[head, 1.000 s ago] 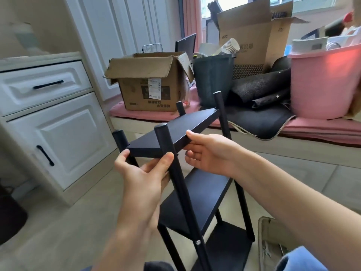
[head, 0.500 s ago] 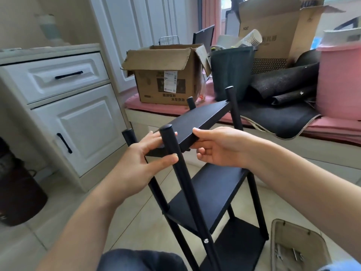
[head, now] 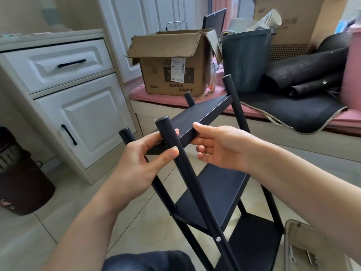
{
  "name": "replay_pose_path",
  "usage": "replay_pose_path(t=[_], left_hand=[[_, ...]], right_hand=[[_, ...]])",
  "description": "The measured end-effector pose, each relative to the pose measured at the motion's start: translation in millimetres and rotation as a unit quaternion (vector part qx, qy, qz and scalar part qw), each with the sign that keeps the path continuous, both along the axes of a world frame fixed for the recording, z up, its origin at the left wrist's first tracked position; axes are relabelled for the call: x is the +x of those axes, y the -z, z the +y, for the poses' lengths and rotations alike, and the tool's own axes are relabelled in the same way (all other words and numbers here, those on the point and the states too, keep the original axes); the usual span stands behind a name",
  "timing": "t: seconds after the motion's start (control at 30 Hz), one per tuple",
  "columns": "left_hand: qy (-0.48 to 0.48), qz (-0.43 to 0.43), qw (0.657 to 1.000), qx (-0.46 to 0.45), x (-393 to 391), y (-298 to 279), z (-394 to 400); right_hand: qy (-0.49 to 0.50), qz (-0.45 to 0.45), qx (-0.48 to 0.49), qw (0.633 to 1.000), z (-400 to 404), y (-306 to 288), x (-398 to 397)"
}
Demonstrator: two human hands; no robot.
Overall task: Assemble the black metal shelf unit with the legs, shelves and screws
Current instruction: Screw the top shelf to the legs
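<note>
White cabinet doors [head: 82, 122] stood at nine o'clock above a pale tiled floor [head: 58, 218], and an opened cardboard box [head: 172, 65] sat at twelve. At centre the black shelf unit [head: 218, 194] leaned on the floor, four legs up. The left hand [head: 136, 163] curled round the near leg [head: 175, 153], thumb across it, fingers against the top shelf [head: 203, 116]. The right hand [head: 218, 145], at three o'clock of that leg, pinched the shelf's front edge between thumb and curled fingers. Thin steel like this probably felt stiff and light, smooth-painted, so slippery; gripping legs near a shelf joint seemed safest. One screw [head: 218, 239] showed lower down.
</note>
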State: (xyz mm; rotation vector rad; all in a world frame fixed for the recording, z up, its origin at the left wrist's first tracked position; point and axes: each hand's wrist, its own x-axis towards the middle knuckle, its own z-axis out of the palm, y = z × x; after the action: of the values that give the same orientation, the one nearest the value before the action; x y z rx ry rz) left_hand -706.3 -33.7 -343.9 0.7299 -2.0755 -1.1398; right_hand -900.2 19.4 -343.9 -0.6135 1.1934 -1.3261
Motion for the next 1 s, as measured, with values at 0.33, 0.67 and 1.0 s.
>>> replay_pose_path(t=[0.33,0.67,1.0], left_hand=[[-0.001,0.032,0.999,0.024,0.2,4.6,-0.8],[-0.026,0.039,0.999,0.028,-8.4,3.3,16.6],[-0.024,0.052,0.998,0.013,-38.5,-0.5,46.4]], right_hand=[[-0.014,-0.009,-0.002,1.0,3.6,4.2,-5.4],[0.021,0.064,0.078,0.995,64.5,38.9,-71.2],[0.153,0.049,0.16,0.974,164.1,151.8,-163.4]])
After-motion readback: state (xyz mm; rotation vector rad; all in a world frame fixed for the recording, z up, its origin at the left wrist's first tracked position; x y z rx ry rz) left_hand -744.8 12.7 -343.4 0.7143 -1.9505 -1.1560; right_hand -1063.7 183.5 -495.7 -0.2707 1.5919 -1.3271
